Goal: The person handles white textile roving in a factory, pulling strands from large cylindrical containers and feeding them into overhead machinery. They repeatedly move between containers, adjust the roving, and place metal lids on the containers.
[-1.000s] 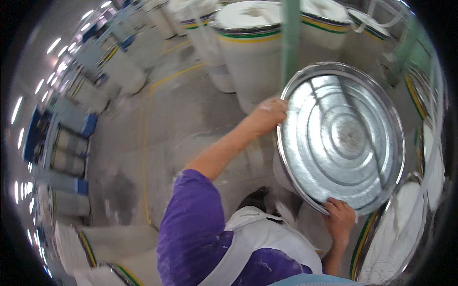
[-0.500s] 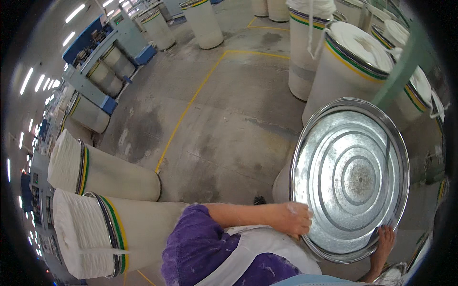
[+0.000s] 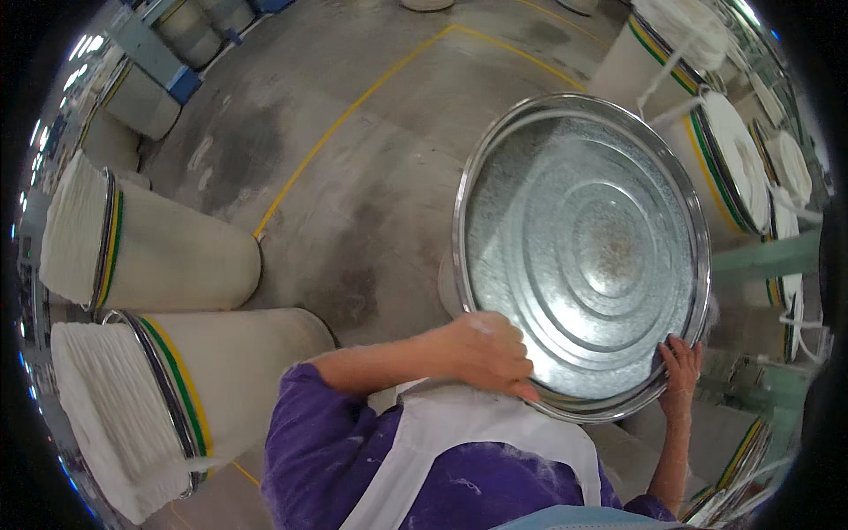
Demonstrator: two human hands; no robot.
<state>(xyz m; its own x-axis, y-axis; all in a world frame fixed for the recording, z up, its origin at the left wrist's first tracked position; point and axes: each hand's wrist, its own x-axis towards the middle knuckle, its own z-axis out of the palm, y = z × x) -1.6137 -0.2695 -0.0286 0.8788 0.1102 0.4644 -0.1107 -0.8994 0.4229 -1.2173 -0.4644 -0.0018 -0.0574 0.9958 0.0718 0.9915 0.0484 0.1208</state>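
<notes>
our left hand (image 3: pixel 483 351) has moved nearer us, clenching the round silver metal disc (image 3: pixel 579 252) near-left; our right hand (image 3: pixel 679 378) hooks fingers near-right.

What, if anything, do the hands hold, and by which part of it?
A round can, by its metal rim: left hand at near left, right hand at near right.

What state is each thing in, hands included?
Near can, held at its metal rim, tilt unclear
Metal disc inside it, no fibre visible on top
Left hand, grip closed on the rim
Right hand, grip hooked over the rim
Two cans at left, white fibre piled over the top
Upper right can, topped likewise
</notes>
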